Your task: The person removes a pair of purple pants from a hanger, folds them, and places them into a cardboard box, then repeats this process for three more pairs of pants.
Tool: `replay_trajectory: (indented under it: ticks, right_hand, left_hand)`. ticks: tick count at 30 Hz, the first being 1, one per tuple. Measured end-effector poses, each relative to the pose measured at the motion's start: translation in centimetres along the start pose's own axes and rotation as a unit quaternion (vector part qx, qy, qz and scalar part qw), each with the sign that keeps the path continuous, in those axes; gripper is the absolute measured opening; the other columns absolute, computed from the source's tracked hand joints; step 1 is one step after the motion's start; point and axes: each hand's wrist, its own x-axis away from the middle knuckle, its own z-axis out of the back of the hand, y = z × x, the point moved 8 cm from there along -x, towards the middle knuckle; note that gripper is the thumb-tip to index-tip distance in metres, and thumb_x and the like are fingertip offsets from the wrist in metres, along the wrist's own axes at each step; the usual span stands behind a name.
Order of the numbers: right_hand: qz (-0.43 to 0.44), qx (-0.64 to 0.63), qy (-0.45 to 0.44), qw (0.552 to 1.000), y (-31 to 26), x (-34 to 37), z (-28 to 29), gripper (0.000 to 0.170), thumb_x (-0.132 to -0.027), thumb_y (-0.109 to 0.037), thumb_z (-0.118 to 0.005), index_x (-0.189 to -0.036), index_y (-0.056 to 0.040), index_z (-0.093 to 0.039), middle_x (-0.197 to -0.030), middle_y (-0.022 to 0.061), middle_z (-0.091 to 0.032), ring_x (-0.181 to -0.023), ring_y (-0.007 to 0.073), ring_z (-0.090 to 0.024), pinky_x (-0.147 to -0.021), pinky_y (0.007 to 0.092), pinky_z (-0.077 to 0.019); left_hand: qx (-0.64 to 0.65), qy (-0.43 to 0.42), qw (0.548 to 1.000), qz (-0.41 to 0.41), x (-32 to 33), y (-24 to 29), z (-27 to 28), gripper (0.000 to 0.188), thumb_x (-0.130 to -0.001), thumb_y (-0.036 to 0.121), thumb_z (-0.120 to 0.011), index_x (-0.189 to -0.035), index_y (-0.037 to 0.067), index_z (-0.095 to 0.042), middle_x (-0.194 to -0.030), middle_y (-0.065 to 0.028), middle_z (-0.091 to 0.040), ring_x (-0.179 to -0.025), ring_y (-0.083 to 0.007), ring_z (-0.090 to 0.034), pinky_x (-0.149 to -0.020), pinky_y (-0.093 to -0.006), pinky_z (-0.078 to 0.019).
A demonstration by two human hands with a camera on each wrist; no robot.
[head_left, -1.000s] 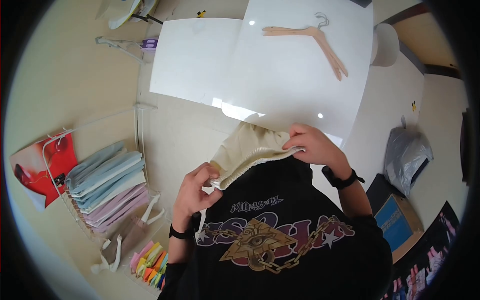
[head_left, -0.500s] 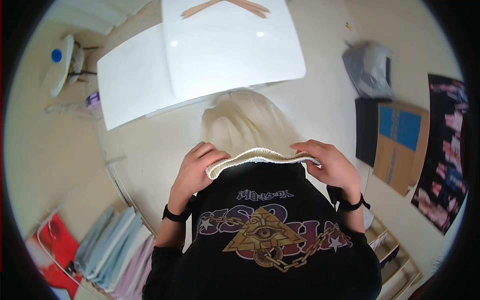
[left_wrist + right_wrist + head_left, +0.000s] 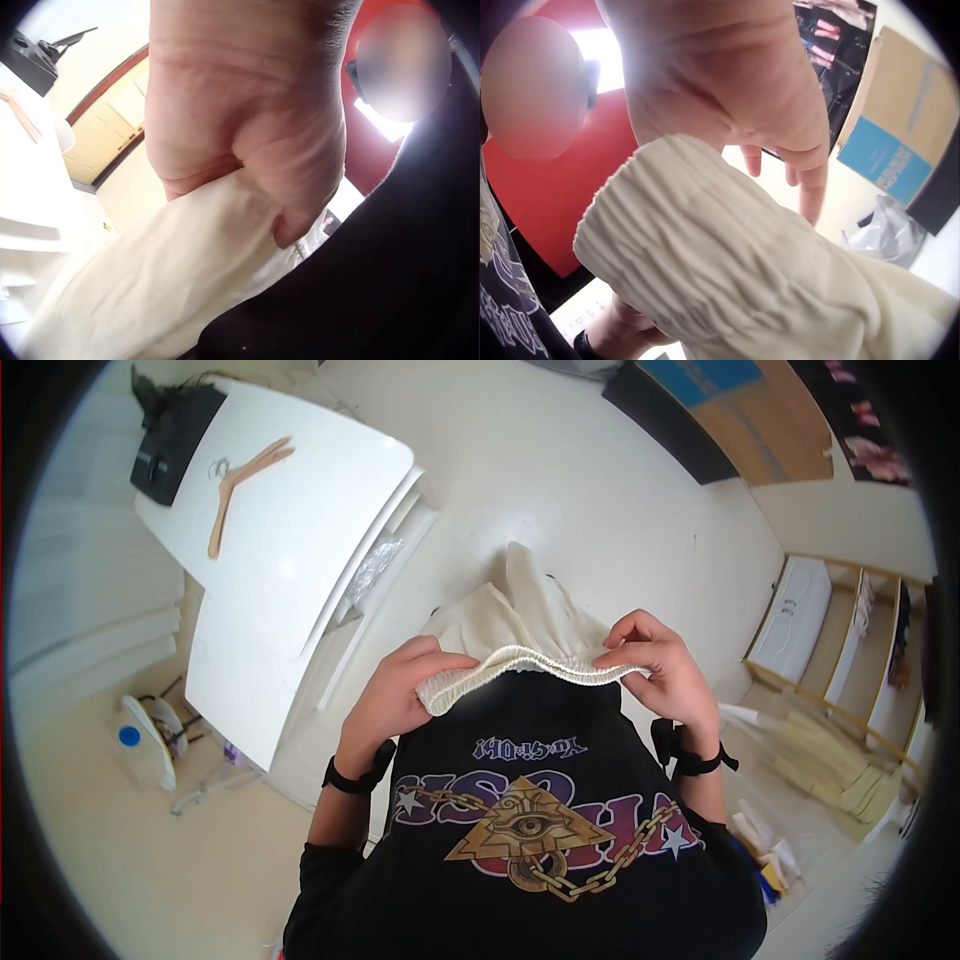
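Note:
A pair of cream pants with a gathered elastic waistband hangs in front of my black shirt in the head view. My left hand pinches one end of the waistband, and my right hand pinches the other, so the band is spread between them. The left wrist view has the thumb of the left hand pressed against the cream cloth. Ribbed gathers fill the right wrist view below the right hand, some of whose fingers stretch past the cloth.
At the left stands a white table with wooden hangers and a black object on it. A shelf unit and hanging pale clothes are at the right, a cardboard box at the upper right.
The view has turned right: the table has shifted to the left and the shelf unit has come in. The pants came round in front of me, both hands still gripping the waistband.

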Motion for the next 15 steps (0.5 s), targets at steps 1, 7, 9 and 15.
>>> replay_trajectory:
  ticks: [1,7,9,15]
  right_hand:
    - [0.004,-0.007,0.014,1.000,0.5,0.6,0.8,0.045,-0.074,0.017,-0.059,-0.102,-0.0066,-0.084,-0.121,0.0097,-0.065,-0.107,0.0255,-0.066,-0.090,0.0356,-0.0544]
    - [0.124,0.019,0.053,0.991,1.5,3.5,8.7,0.032,-0.073,0.015,-0.058,-0.086,-0.0071,-0.078,-0.129,0.0103,-0.061,-0.114,0.0287,-0.062,-0.095,0.0365,-0.0513]
    - [0.202,0.091,0.017,0.975,1.3,3.4,10.7,0.026,-0.074,0.011,-0.064,-0.083,-0.0097,-0.076,-0.128,0.0090,-0.060,-0.113,0.0298,-0.061,-0.095,0.0358,-0.0507]
    - [0.169,-0.057,0.038,0.983,6.0,3.0,17.5,0.037,-0.078,0.007,-0.069,-0.110,-0.0107,-0.068,-0.115,0.0078,-0.058,-0.108,0.0267,-0.061,-0.090,0.0350,-0.0520]
  left_hand:
    - [-0.007,-0.014,1.000,-0.004,-1.2,0.3,-0.6,0.028,-0.078,0.005,-0.086,-0.105,0.010,-0.078,-0.094,-0.0058,-0.061,-0.093,-0.0236,-0.062,-0.080,-0.0338,-0.0485]
    - [0.097,-0.091,0.985,-0.113,-12.2,9.0,-7.4,0.022,-0.078,-0.005,-0.077,-0.092,0.012,-0.079,-0.116,-0.0061,-0.055,-0.103,-0.0222,-0.060,-0.091,-0.0334,-0.0502]
    - [0.078,-0.123,0.981,-0.126,-16.2,12.4,-10.1,0.022,-0.077,-0.005,-0.077,-0.091,0.011,-0.079,-0.116,-0.0062,-0.055,-0.102,-0.0217,-0.061,-0.091,-0.0329,-0.0503]
    - [0.078,-0.189,0.966,-0.160,-24.7,19.5,-18.2,0.016,-0.078,-0.003,-0.083,-0.086,0.011,-0.082,-0.122,-0.0064,-0.056,-0.101,-0.0198,-0.062,-0.095,-0.0327,-0.0522]
